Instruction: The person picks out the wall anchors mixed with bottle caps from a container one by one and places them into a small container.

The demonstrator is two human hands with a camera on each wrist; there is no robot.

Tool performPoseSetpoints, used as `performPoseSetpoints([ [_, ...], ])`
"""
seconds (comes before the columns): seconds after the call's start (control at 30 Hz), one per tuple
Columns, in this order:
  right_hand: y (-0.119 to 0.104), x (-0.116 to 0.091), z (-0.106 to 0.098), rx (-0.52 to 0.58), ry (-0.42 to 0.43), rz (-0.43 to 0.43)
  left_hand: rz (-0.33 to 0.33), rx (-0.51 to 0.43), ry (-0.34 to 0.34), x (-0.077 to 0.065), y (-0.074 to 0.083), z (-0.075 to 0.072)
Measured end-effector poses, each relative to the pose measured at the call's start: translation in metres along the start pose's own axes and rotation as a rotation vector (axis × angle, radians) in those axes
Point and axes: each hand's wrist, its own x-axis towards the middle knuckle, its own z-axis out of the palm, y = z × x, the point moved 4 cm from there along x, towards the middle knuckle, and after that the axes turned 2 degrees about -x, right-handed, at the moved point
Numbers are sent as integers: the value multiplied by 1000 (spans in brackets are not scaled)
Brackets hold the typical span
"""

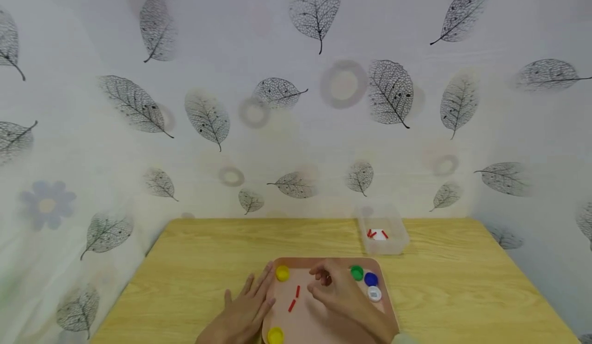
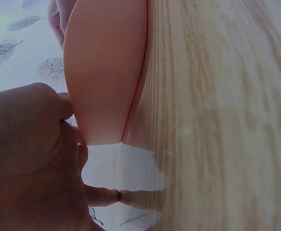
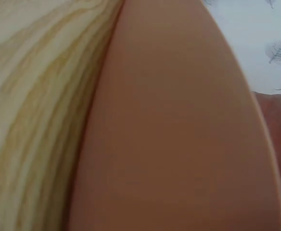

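My left hand (image 1: 247, 308) lies with spread, straight fingers against the left rim of a pink tray (image 1: 319, 328). In the left wrist view its fingers touch the tray's outer wall. Over the middle of the tray hovers my right hand (image 1: 339, 290), fingers loosely bent, thumb and forefinger apart with nothing visible between them. To its left, two short red sticks (image 1: 298, 291) lie end to end in a slanting line. Yellow caps (image 1: 282, 273) sit near the tray's left corners. At the upper right are a green cap (image 1: 356, 272), a blue cap (image 1: 371, 279) and a white cap (image 1: 374, 293).
Behind the tray, to the right, a clear plastic box (image 1: 398, 241) holds several red sticks (image 1: 385, 234) and something white. The wooden table (image 1: 208, 251) reaches back to a leaf-patterned cloth (image 1: 296, 138).
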Motion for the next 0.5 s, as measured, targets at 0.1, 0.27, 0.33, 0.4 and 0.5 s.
performPoseSetpoints([
  [0.1, 1, 2, 7, 5, -38, -6, -10, 5, -5, 0, 1, -1],
  [0.27, 4, 5, 15, 3, -79, 14, -16, 1, -6, 0, 0, 0],
  [0.33, 5, 6, 18, -4, -94, 31, -22, -5, -7, 0, 0, 0],
  [0.4, 6, 6, 19, -12, -114, 32, -29, -8, -13, 1, -1, 1],
  [0.5, 8, 5, 21, -35, -136, 33, -34, -22, -26, 2, 0, 3],
])
